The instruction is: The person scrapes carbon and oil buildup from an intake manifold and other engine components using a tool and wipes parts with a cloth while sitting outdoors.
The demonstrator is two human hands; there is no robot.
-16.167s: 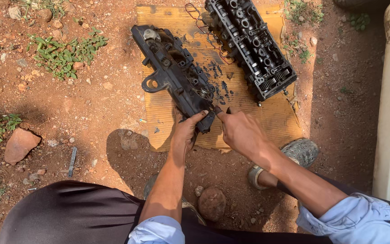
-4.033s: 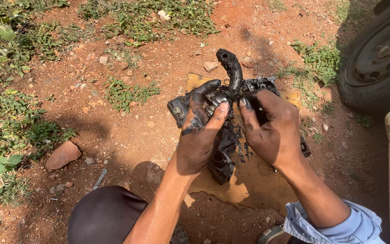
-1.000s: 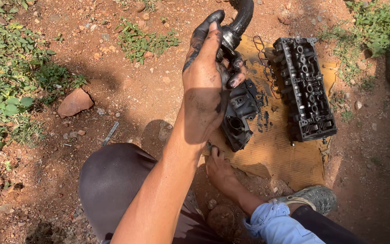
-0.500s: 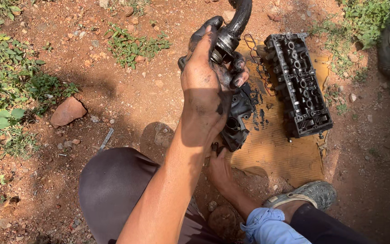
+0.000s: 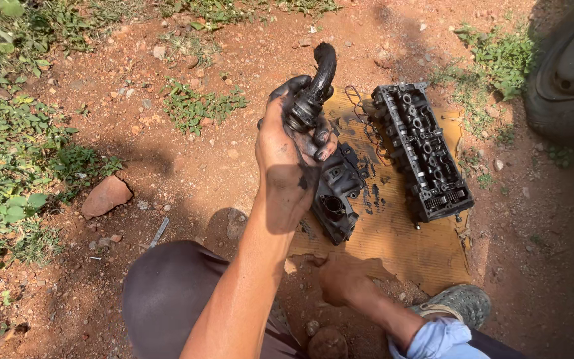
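Up in the air, my left hand [image 5: 286, 154] is clenched around the greasy black engine cover [image 5: 330, 179], lifting it over the cardboard sheet [image 5: 400, 246]. My right hand [image 5: 343, 279] presses flat on the cardboard's near edge, fingers spread. Beside it, 1 cylinder head [image 5: 420, 149] lies along the cardboard's right edge.

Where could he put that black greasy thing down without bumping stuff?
Bare cardboard lies free between the cylinder head and the shoe. Bare red dirt is open between the rock and the left hand. Crowded: the strip between the raised black cover and the cylinder head, strewn with small parts.
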